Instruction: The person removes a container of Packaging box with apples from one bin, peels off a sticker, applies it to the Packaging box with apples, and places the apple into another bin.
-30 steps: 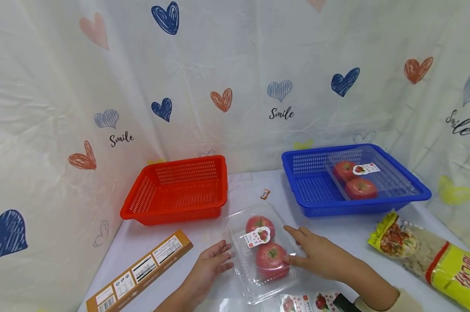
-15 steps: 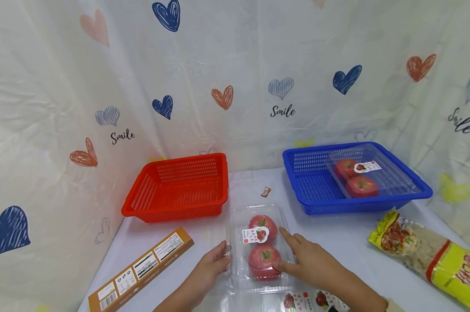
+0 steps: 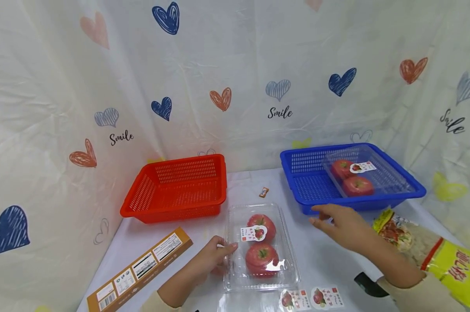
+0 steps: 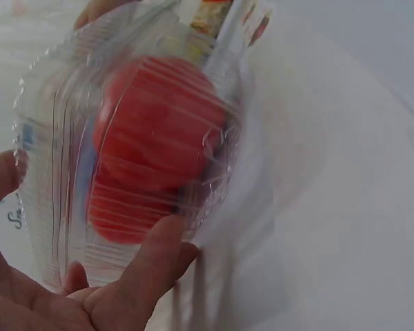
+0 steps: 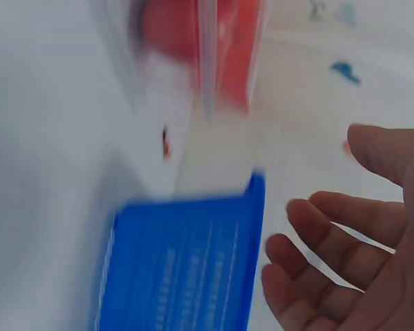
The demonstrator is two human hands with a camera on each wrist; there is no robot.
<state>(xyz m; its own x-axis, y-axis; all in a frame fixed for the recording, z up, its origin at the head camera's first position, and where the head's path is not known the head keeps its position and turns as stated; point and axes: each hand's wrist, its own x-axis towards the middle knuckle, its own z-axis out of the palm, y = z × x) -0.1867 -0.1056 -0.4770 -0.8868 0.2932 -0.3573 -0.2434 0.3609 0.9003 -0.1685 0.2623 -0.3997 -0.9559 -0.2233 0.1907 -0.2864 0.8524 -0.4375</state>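
Head view: the left hand (image 3: 213, 258) has its fingers curled lightly against the left edge of the clear tomato box (image 3: 260, 247), which lies on the white surface (image 3: 328, 260) with two tomatoes and a label under its lid. To steady the box well, the hold should stay on the stiff rim and not press the thin lid, I judge. The right hand (image 3: 342, 221) hangs above the surface with relaxed, spread fingers, holding nothing, well to the right of the box and just before the blue basket (image 3: 309, 206). That basket holds a second tomato box (image 3: 360, 175). A red basket (image 3: 176, 188) stands beyond the left fingers, a brown carton (image 3: 141, 271) to their left, and a yellow noodle bag (image 3: 438, 255) to the right of the right hand.

Left wrist view: thumb and fingers (image 4: 155, 258) press the tomato box (image 4: 145, 152) at its side, gripping it.

Right wrist view: blurred; the fingers (image 5: 345, 227) are loosely parted and empty, with the blue basket (image 5: 186, 262) beside them.
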